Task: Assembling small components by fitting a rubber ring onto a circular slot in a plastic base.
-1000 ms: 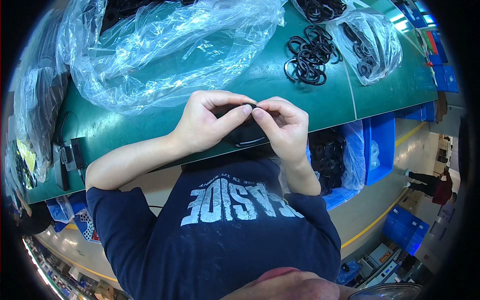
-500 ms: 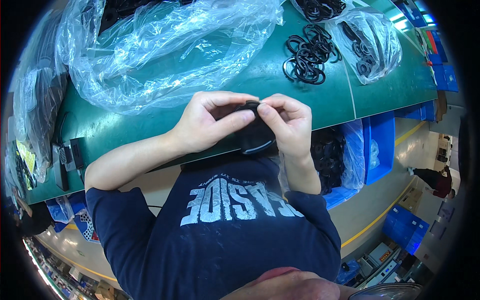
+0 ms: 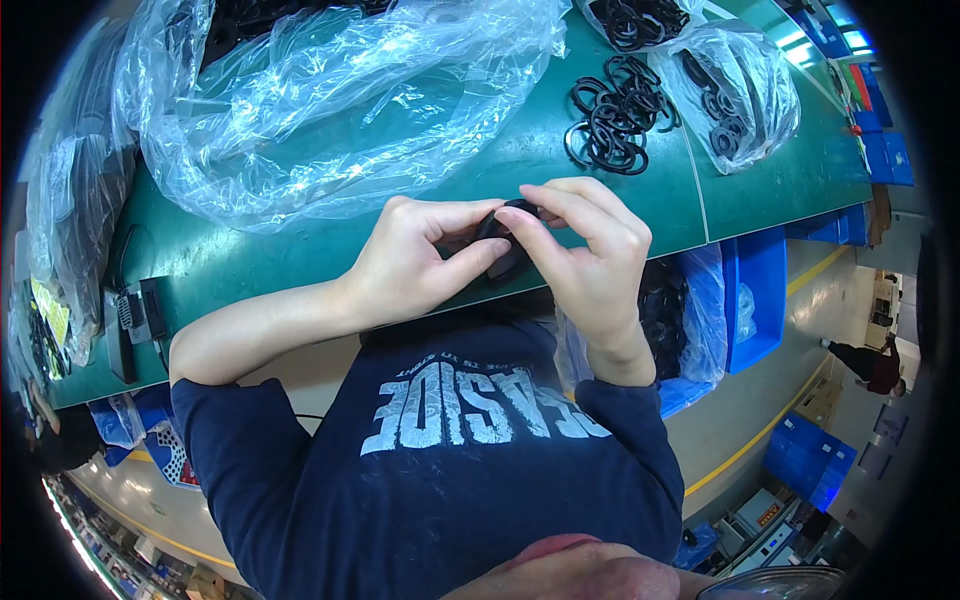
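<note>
Over the near edge of the green table, a round black part (image 3: 512, 262) is held up between both hands. My left hand (image 3: 415, 250) pinches its left side between thumb and fingers. My right hand (image 3: 592, 248) is closed on its upper right rim, thumb in front and fingers behind. The fingers cover much of the rim, and I cannot tell whether a separate ring sits on it. A loose pile of black rings (image 3: 620, 118) lies on the table beyond my right hand.
A large clear plastic bag (image 3: 330, 130) with black parts spreads over the table's (image 3: 660, 195) far left. Bagged black rings (image 3: 725, 125) lie at the right. Below the edge stand a lined bin of black parts (image 3: 662, 320) and a blue bin (image 3: 755, 300). A small black device (image 3: 145, 310) sits left.
The black part has tilted and drawn up between my hands, so its lower end shows less. My right hand has shifted slightly right, its fingers reaching over the top rim.
</note>
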Available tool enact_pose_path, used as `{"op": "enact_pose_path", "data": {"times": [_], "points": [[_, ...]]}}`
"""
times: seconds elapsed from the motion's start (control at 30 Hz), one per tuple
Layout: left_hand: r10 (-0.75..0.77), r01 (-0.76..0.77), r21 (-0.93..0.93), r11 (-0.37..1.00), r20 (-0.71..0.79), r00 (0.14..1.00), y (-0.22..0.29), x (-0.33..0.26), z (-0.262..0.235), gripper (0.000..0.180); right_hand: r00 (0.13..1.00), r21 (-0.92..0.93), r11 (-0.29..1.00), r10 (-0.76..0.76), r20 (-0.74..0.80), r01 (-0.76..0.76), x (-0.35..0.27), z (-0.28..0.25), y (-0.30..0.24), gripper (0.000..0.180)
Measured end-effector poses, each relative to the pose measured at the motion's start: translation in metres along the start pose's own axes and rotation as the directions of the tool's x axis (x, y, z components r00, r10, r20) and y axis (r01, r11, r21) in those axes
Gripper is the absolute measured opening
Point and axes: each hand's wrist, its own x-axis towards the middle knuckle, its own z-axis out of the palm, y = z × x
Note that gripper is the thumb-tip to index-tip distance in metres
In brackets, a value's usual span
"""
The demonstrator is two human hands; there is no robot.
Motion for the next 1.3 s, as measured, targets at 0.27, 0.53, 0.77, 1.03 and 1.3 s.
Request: {"op": "enact_pose_path", "data": {"times": [0.27,0.53,0.77,1.03,1.3], "points": [[0.102,-0.1,0.1,0.99,-0.022,0.995,-0.005,-0.001,0.001,0.028,0.993,-0.079,0.991,-0.108,0.049,0.111,0.0,-0.007,-0.005,0.017],[-0.057,0.055,-0.159,0.986,-0.009,0.998,-0.004,-0.001,0.002,0.029,0.956,-0.155,0.946,-0.291,-0.02,0.285,-0.002,-0.004,-0.002,0.021],[-0.11,0.138,-0.397,0.907,0.094,0.99,-0.01,0.004,-0.003,0.038,0.996,0.161,0.986,0.055,-0.075,-0.042,-0.011,-0.004,0.01,0.012],[-0.117,0.172,-0.469,0.866,0.144,0.983,-0.004,0.003,-0.005,0.04,0.996,0.275,0.958,0.085,-0.027,-0.075,-0.01,0.0,0.011,0.011],[-0.23,0.248,-0.342,0.906,0.091,0.969,0.001,0.001,-0.003,0.024,0.993,0.31,0.943,0.115,0.032,-0.12,-0.019,0.002,0.007,0.011]]}}
